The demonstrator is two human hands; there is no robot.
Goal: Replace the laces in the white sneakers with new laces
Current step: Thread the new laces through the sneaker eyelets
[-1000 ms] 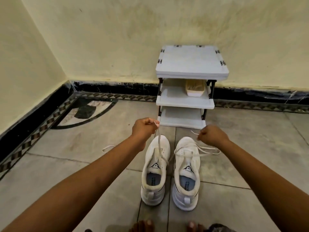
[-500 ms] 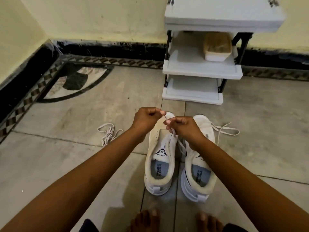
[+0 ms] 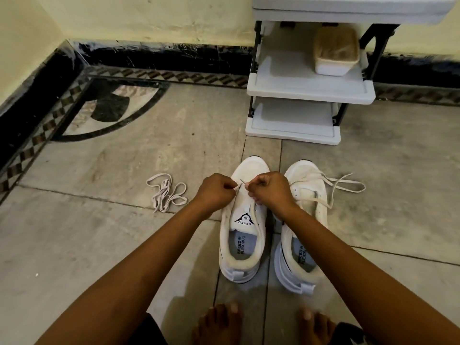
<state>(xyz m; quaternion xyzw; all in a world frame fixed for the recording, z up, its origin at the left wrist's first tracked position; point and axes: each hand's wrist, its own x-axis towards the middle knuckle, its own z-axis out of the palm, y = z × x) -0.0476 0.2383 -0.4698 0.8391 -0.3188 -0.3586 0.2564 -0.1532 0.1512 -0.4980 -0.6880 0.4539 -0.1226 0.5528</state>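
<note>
Two white sneakers stand side by side on the floor, toes pointing away from me. Over the left sneaker [image 3: 245,235] my left hand [image 3: 216,191] and my right hand [image 3: 270,191] both pinch a white lace [image 3: 238,187], fists close together above the tongue. The right sneaker [image 3: 305,195] carries a lace [image 3: 346,186] whose loose ends trail off to the right. A separate white lace [image 3: 166,192] lies bunched on the floor to the left.
A white three-tier rack [image 3: 308,93] stands against the wall just beyond the sneakers, with a tan-lidded box [image 3: 334,54] on its middle shelf. My bare feet [image 3: 219,322] are at the bottom edge. Dark skirting runs along both walls.
My hands came down and together from wide apart to the left sneaker's tongue, both now on the lace. The view dropped closer to the shoes.
</note>
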